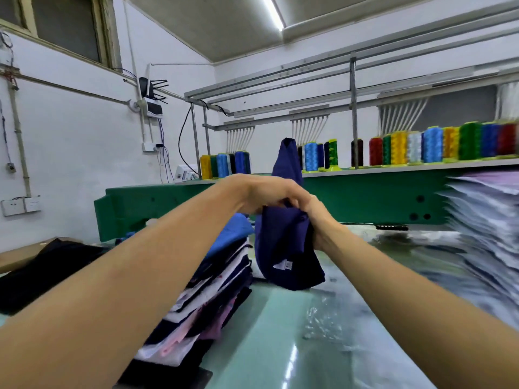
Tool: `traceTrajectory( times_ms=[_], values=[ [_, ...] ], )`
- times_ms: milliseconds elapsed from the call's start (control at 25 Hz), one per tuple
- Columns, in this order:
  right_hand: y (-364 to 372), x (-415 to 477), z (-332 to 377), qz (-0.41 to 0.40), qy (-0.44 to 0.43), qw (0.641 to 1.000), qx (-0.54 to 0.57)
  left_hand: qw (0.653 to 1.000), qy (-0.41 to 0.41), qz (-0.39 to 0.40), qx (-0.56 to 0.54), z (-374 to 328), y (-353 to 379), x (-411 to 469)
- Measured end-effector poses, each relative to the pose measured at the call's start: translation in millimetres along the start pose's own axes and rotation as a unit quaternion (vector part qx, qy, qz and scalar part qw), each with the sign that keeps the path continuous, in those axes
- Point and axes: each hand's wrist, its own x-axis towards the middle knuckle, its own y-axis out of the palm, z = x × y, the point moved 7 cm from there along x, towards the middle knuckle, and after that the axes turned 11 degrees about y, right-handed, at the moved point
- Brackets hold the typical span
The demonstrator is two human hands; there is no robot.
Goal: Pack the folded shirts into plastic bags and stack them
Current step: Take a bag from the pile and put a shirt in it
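Observation:
A navy blue shirt (283, 242) hangs bunched above the green table (269, 332), one corner sticking up and a white label showing near its lower edge. My left hand (261, 192) grips its top from the left and my right hand (317, 217) grips it from the right, the two hands touching. A pile of folded shirts (213, 293) in dark blue, white and pink lies left of the hanging shirt, with a bright blue one on top. Clear plastic bags (331, 321) lie crumpled on the table under my right forearm.
A tall stack of bagged pale garments (486, 217) rises at the right edge. A green embroidery machine beam (351, 195) with coloured thread spools (432, 147) runs across behind. Black fabric (47, 270) lies on cardboard at the left.

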Motion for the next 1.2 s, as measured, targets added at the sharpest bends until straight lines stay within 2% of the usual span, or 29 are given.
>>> traceTrajectory(
  times_ms=[160,280,320,400,480,560,640,720,760,920,1000,1200],
  values=[
    [-83,-18,14,-0.017,0.023,1.000,-0.001,0.987,0.032,0.045,-0.151,-9,57,38],
    [-150,-28,20,-0.077,0.016,0.997,-0.016,0.970,0.055,0.084,-0.222,-8,100,66],
    [-168,-31,22,-0.099,0.011,0.995,-0.020,0.966,0.070,0.082,-0.236,-7,109,74],
    [-199,-39,28,-0.146,-0.006,0.988,-0.056,0.965,0.102,0.020,-0.242,-1,118,91],
    [-227,-47,34,-0.175,-0.022,0.976,-0.129,0.973,0.128,-0.068,-0.182,12,122,105],
    [-252,-56,35,-0.177,-0.027,0.965,-0.193,0.984,0.131,-0.091,-0.079,35,134,117],
    [-274,-62,32,-0.164,-0.019,0.956,-0.241,0.991,0.104,-0.032,0.082,70,156,126],
    [-290,-68,28,-0.146,-0.006,0.948,-0.281,0.971,0.052,0.038,0.231,110,181,126],
    [-296,-69,26,-0.138,-0.001,0.945,-0.296,0.963,0.027,0.059,0.260,128,190,122],
    [-306,-75,24,-0.105,0.008,0.938,-0.330,0.957,-0.061,0.134,0.249,175,213,108],
    [-307,-76,26,-0.103,0.005,0.931,-0.349,0.946,-0.093,0.143,0.277,181,209,103],
    [-301,-80,28,-0.081,0.002,0.913,-0.400,0.903,-0.090,0.149,0.394,170,205,104]
  ],
)
